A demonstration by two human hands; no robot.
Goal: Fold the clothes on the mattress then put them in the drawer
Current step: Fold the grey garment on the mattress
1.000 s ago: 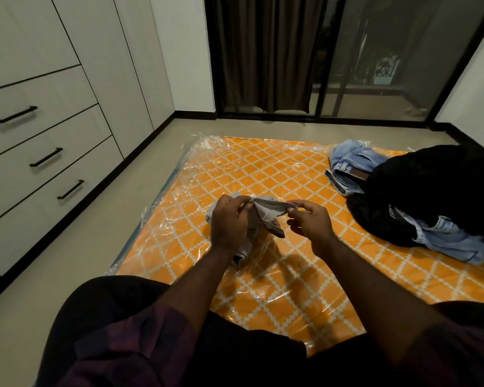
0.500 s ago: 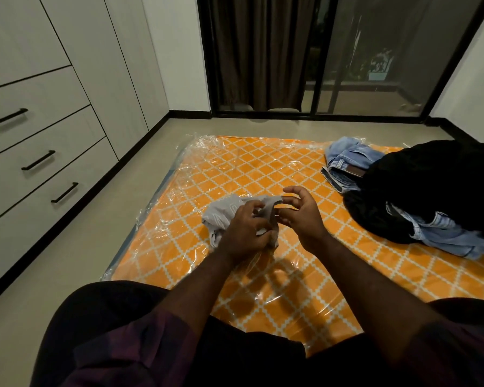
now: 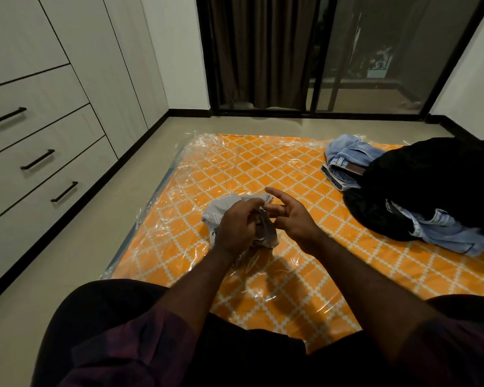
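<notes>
Scanning from the left, we find the drawers (image 3: 39,141) closed, each with a dark bar handle, well apart from the work. Next comes the mattress (image 3: 235,163), orange-patterned and wrapped in clear plastic, lying on the floor. On its near left part is the grey garment (image 3: 217,212), bunched rather than flat, partly resting on the plastic and partly lifted. Our left hand (image 3: 239,222) has its grip closed round the middle of that bundle, fingers curled into the cloth. Just beside it, our right hand (image 3: 294,216) has a slack grip that holds nothing, fingers spread and the index stretched forward. Its fingertips are close to the garment's upper edge, though we cannot tell whether they touch. Further right lie the jeans (image 3: 347,157), roughly folded, against a black garment (image 3: 430,185) heaped at the mattress's right side, with more denim (image 3: 447,233) poking out from under it.

We judge the grey piece light, soft and limp: it will sag from any single hold and may slide on the slick plastic. It looks best taken at two corners or along a hem, one in each hand, then laid flat before creasing. The jeans should be heavier and stiffer and hold a fold better, and the waistband looks the firm place to take them.
</notes>
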